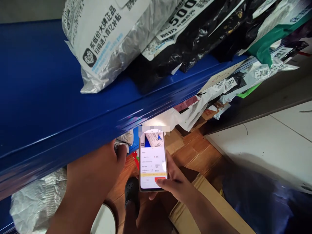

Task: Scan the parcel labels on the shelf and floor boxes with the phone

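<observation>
My right hand (174, 177) is wrapped round a smartphone (153, 162), its thumb over a red button low on the lit screen. The upper part of the screen shows a label with a barcode. Under the blue shelf edge, my left hand (104, 161) is closed at a small grey plastic parcel (126, 137); the thumb shows against it, while the other fingers are hidden. Just beyond the phone, a bright light falls on a white plastic parcel (165, 117) on the lower level.
The blue metal shelf (44, 87) carries a large white parcel (104, 42) and several black ones. More labelled bags (226, 84) crowd the level below. An open cardboard box (207, 204) stands on the wooden floor (187, 149), near a foot in a black clog (131, 190) and a round white object (104, 221).
</observation>
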Demonstrator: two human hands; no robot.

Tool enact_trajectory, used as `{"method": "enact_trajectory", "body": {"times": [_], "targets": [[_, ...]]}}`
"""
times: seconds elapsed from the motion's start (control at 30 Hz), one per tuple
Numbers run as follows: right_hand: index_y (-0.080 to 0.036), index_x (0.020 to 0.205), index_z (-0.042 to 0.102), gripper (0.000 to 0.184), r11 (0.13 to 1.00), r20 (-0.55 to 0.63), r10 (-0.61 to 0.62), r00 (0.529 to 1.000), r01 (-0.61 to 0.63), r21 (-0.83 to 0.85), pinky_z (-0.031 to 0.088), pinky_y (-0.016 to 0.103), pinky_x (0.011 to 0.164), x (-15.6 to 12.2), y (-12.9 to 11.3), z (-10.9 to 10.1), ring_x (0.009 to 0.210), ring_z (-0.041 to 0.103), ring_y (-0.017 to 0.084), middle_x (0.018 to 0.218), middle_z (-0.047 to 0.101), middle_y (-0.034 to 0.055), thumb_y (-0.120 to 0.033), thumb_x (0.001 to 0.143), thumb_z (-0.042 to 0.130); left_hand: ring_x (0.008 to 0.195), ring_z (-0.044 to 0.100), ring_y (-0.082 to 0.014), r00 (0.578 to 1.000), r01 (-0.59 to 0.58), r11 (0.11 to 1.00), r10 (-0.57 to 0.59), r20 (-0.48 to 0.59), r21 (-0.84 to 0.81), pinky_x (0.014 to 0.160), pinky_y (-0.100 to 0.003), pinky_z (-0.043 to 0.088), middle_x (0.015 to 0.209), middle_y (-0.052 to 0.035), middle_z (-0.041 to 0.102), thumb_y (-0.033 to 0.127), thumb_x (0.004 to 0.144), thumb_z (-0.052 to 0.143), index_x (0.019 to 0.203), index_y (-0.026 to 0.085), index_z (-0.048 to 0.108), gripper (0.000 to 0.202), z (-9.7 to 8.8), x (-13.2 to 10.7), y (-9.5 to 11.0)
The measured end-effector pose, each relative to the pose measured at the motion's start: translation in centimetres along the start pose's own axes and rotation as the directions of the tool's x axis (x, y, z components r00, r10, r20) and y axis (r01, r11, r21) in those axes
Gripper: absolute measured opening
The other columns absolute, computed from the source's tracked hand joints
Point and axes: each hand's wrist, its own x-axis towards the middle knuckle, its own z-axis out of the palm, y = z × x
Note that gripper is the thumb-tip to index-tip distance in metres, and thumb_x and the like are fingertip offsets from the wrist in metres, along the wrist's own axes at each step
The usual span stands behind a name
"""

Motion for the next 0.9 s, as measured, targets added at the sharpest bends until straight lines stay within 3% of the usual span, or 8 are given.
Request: {"method": "enact_trajectory", "body": {"times": [0.17,0.27,0.43,0.7,0.9], "targets": [[-0.033,0.141,0.019,0.08,0.999,-0.165,0.017,0.986,-0.011,0.037,0.061,0.031,0.058,-3.8,2.2,-1.8,0.096,0.07,0.026,0.111,0.069,0.0076,-0.025,0.081,0.072,0.051,0.051,-0.0262,0.999,0.035,0.99,-0.029,-0.046,0.133,0.049,-0.032,0.032,0.053,-0.0058,0.048,0.04,0.088,0.024,0.12,0.025,0.064,0.053,0.4,-0.3,1.1],[-0.03,0.14,0.025,0.078,0.999,-0.27,0.04,0.962,-0.032,0.035,0.059,0.031,0.058,-5.6,2.8,-1.7,0.087,0.07,0.025,0.107,0.07,0.0086,-0.028,0.08,0.074,0.042,0.046,-0.024,0.998,0.066,0.987,-0.062,-0.032,0.147,0.045,-0.03,0.021,0.047,-0.0026,0.038,0.037,0.088,0.023,0.121,0.029,0.063,0.053,0.6,-0.5,1.6],[-0.031,0.147,0.007,0.097,0.996,-0.383,0.087,0.92,-0.081,0.03,0.057,0.032,0.058,-6.8,2.8,-0.6,0.104,0.066,0.031,0.114,0.068,0.0119,-0.039,0.077,0.075,0.042,0.048,-0.0238,0.991,0.043,0.985,-0.021,-0.133,0.164,0.046,-0.03,0.017,0.049,-0.0032,0.043,0.034,0.09,0.025,0.121,0.029,0.064,0.05,0.9,-0.7,1.8],[-0.03,0.148,0.004,0.101,0.996,-0.397,0.086,0.914,-0.084,0.023,0.057,0.032,0.058,-6.6,2.2,0.0,0.095,0.068,0.029,0.111,0.07,0.0107,-0.039,0.076,0.076,0.044,0.05,-0.0251,0.976,0.076,0.99,-0.05,-0.211,0.116,0.046,-0.029,0.017,0.051,-0.0034,0.05,0.033,0.091,0.032,0.117,0.03,0.066,0.043,1.4,-1.1,1.5],[-0.032,0.148,0.007,0.105,0.972,-0.268,0.043,0.962,0.021,0.233,0.056,0.029,0.056,-6.2,2.8,-0.3,0.099,0.069,0.031,0.115,0.071,0.0113,-0.038,0.07,0.077,0.048,0.05,-0.0245,0.967,0.077,0.994,-0.057,-0.247,0.073,0.048,-0.029,0.017,0.054,-0.0031,0.053,0.034,0.092,0.037,0.127,0.031,0.06,0.043,2.5,-0.5,2.5]]}}
